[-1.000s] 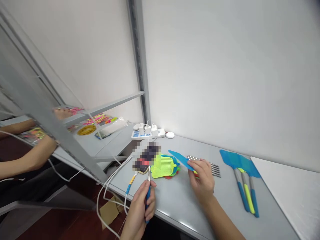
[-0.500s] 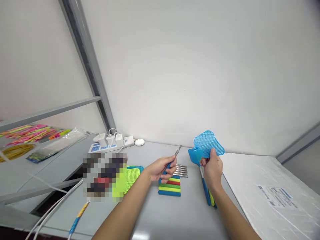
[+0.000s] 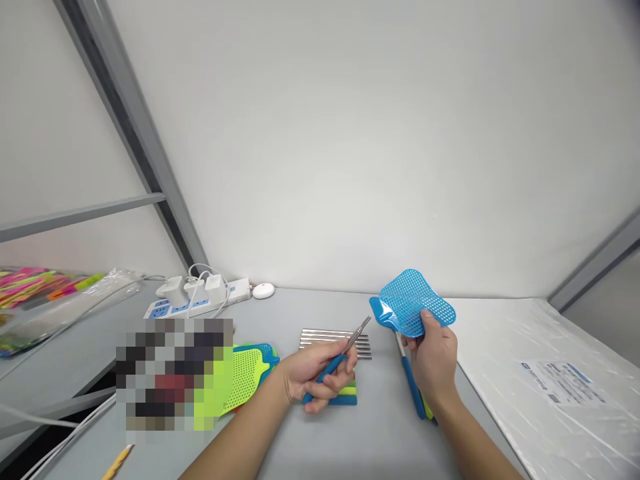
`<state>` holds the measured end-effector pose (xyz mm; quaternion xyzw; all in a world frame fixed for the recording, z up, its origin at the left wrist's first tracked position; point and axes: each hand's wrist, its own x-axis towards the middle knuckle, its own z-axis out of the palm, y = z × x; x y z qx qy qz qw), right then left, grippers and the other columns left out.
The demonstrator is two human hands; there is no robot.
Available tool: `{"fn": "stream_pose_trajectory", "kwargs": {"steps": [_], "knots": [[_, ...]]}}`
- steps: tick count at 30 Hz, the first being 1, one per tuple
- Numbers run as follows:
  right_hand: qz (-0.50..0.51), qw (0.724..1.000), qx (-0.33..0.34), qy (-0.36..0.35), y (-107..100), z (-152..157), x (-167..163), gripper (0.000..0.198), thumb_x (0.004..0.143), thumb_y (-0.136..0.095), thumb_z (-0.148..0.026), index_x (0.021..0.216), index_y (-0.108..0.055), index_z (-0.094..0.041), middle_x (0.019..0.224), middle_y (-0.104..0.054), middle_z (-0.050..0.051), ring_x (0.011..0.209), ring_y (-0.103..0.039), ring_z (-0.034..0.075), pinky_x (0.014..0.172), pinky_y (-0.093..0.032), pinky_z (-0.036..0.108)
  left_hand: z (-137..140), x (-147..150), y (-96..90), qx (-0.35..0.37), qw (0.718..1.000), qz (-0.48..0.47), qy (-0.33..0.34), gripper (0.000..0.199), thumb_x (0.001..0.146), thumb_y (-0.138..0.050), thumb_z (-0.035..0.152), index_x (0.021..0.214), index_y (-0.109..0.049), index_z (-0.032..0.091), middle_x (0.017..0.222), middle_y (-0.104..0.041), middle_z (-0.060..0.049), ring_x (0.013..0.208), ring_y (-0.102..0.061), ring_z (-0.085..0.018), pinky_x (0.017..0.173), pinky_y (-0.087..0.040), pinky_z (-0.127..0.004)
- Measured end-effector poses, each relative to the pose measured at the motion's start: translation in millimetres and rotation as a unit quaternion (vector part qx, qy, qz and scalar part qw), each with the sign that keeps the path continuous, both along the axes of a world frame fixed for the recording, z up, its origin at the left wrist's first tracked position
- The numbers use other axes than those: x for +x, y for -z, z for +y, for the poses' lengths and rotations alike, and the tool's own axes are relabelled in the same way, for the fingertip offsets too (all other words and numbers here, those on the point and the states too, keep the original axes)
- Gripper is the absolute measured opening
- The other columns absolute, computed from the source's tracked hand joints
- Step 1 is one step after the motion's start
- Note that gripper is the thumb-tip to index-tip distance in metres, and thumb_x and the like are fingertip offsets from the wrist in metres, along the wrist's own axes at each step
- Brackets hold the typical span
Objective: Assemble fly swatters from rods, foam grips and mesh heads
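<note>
My left hand point(image 3: 317, 375) is closed around a blue handle point(image 3: 333, 365) with a thin metal rod point(image 3: 360, 331) slanting up to the right. In my right hand point(image 3: 433, 357), thumb on top, is a blue perforated fly swatter head point(image 3: 414, 301). Its narrow end points left, close to the rod's tip but apart from it. Beneath my right hand lie swatters with a blue handle point(image 3: 413, 392) and a yellow-green one point(image 3: 427, 409). Several metal rods point(image 3: 320, 335) and coloured handles point(image 3: 345, 392) lie behind and under my left hand, partly hidden.
Swatter heads, a yellow-green one point(image 3: 246, 375) on top, lie at the left beside a blurred-out patch. Behind them is a power strip point(image 3: 195, 305) with white chargers and cables. A white wrapped board point(image 3: 540, 360) covers the right side. Grey metal frame bars point(image 3: 135, 133) rise at the left.
The view has shifted. My left hand has lowered the rod's tip, bringing it nearer the swatter head's narrow end. The head in my right hand has tilted and now hides more of the swatter beneath.
</note>
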<state>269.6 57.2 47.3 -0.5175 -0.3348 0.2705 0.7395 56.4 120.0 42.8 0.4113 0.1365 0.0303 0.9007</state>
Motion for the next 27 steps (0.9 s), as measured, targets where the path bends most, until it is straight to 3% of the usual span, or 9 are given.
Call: {"fn": "stream_pose_trajectory", "kwargs": {"steps": [7,11,15,20,24,27], "knots": [[-0.036,0.995,0.073,0.048,-8.7,-5.8,-11.9,0.046,0.089,-0.055,-0.049,0.055,-0.041,-0.021,0.047,-0.043,-0.005,0.043,-0.041,0.009,0.042,-0.035,0.024,-1.7,14.7,-12.3,0.045,0.997,-0.057,-0.005,0.033,0.094,-0.044,0.048,0.098,-0.058,0.018,0.061,-0.055,0.003,0.024,-0.033,-0.002,0.029,-0.043,-0.020],[-0.023,0.995,0.087,0.048,-8.7,-4.8,-10.3,0.036,0.087,-0.058,-0.047,0.064,-0.048,-0.021,0.050,-0.049,-0.005,0.042,-0.048,0.011,0.039,-0.035,0.024,26.8,33.7,-27.2,0.026,0.990,-0.126,-0.060,0.030,0.097,-0.039,0.043,0.094,-0.056,0.019,0.058,-0.049,0.008,0.021,-0.026,-0.002,0.026,-0.039,-0.018],[0.020,0.996,0.085,0.031,-12.8,0.3,-1.3,0.033,0.087,-0.057,-0.043,0.064,-0.050,-0.020,0.049,-0.052,-0.005,0.039,-0.047,0.011,0.043,-0.041,0.026,41.7,45.0,-35.1,0.012,0.986,-0.135,-0.100,0.033,0.100,-0.030,0.041,0.092,-0.055,0.021,0.054,-0.040,0.010,0.023,-0.020,-0.002,0.027,-0.038,-0.015],[0.091,0.993,0.075,-0.010,-19.7,7.4,9.0,0.036,0.088,-0.056,-0.042,0.060,-0.052,-0.020,0.045,-0.050,-0.004,0.039,-0.043,0.010,0.050,-0.046,0.029,1.8,31.1,-8.0,-0.016,0.993,-0.085,-0.085,0.031,0.097,-0.037,0.043,0.092,-0.057,0.020,0.050,-0.039,0.010,0.024,-0.021,-0.004,0.030,-0.045,-0.021],[0.085,0.996,0.017,-0.037,-8.5,5.1,8.4,0.043,0.090,-0.053,-0.047,0.056,-0.050,-0.020,0.040,-0.045,-0.004,0.041,-0.044,0.012,0.050,-0.045,0.029,-33.5,16.9,17.1,-0.059,0.992,-0.044,-0.099,0.037,0.096,-0.037,0.052,0.089,-0.055,0.021,0.047,-0.038,0.010,0.025,-0.021,-0.004,0.033,-0.048,-0.023],[0.061,0.997,-0.019,-0.049,2.6,-2.7,4.9,0.047,0.092,-0.049,-0.051,0.056,-0.047,-0.021,0.038,-0.042,-0.005,0.041,-0.045,0.012,0.049,-0.044,0.028,-38.2,13.1,24.3,-0.042,0.994,-0.036,-0.099,0.040,0.095,-0.036,0.055,0.087,-0.055,0.021,0.047,-0.039,0.010,0.024,-0.022,-0.003,0.035,-0.050,-0.025]]}}
